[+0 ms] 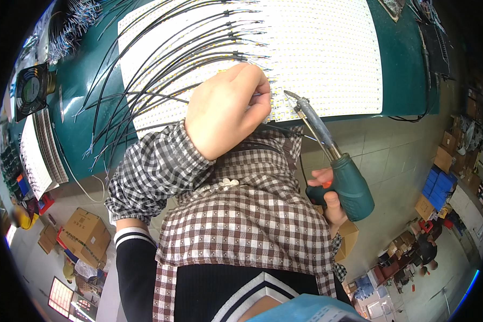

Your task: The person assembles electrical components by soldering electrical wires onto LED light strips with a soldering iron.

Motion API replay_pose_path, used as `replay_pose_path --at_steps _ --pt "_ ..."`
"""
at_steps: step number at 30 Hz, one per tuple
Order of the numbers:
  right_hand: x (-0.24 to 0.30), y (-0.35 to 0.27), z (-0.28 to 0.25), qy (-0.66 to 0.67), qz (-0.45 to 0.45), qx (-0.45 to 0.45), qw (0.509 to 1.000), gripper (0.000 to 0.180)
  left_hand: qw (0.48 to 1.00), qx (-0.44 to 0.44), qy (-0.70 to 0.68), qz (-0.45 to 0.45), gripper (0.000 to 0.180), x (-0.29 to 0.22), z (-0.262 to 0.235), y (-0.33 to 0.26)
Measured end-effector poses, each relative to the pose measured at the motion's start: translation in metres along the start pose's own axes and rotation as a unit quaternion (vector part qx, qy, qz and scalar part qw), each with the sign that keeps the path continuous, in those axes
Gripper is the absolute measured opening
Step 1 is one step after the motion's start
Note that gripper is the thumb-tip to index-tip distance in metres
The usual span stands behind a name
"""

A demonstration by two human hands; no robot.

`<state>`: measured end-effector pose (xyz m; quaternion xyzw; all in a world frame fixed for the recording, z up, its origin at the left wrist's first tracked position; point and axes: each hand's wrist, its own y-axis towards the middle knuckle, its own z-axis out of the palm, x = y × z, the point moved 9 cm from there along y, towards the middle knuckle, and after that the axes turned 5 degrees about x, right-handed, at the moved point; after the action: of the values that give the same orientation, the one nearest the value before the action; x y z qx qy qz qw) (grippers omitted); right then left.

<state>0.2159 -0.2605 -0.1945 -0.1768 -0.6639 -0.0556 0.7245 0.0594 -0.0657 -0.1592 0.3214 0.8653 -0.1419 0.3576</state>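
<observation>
My left hand [228, 104] is closed in a pinch over the white LED panel [327, 53], close to its near edge. Its fingertips are mostly hidden, and I cannot make out what they grip. Black cables [166, 59] with stripped, thin wire ends lie in a row across the panel, and some run under this hand. Wrapped round its handle, my right hand [333, 206] holds a green soldering gun [354, 188]. The gun's long metal barrel points up and left, with the tip [288, 93] over the panel just right of my left fingers.
The panel lies on a green table [405, 70]. At the left stand a small black fan [32, 91] and a stack of white strips [40, 153]. A cardboard box [83, 236] sits on the floor at lower left; blue boxes [437, 185] are at right.
</observation>
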Motion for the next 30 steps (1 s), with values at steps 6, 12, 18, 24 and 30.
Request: replay_pose_path --at_steps 6,12,18,24,30 --pt "-0.0046 -0.002 0.0015 0.017 0.007 0.001 1.0 0.051 1.0 -0.004 0.007 0.009 0.011 -0.0002 0.0004 0.0001" --pt "-0.0053 -0.0017 0.0031 0.019 0.017 0.023 0.999 0.05 1.0 -0.013 0.027 0.011 0.011 -0.0015 0.0027 -0.0022" --pt "-0.008 -0.0008 0.0031 0.021 0.019 0.021 0.999 0.046 1.0 -0.005 0.024 0.0 0.01 0.0001 0.0022 -0.0011" --pt "-0.0071 -0.0023 0.0041 0.017 0.017 0.025 0.999 0.043 0.999 0.008 0.038 -0.01 0.009 -0.0005 0.0033 -0.0012" --pt "-0.0085 -0.0041 0.0029 0.014 0.016 0.022 1.0 0.038 1.0 -0.002 0.031 -0.001 0.01 -0.001 0.0028 -0.0013"
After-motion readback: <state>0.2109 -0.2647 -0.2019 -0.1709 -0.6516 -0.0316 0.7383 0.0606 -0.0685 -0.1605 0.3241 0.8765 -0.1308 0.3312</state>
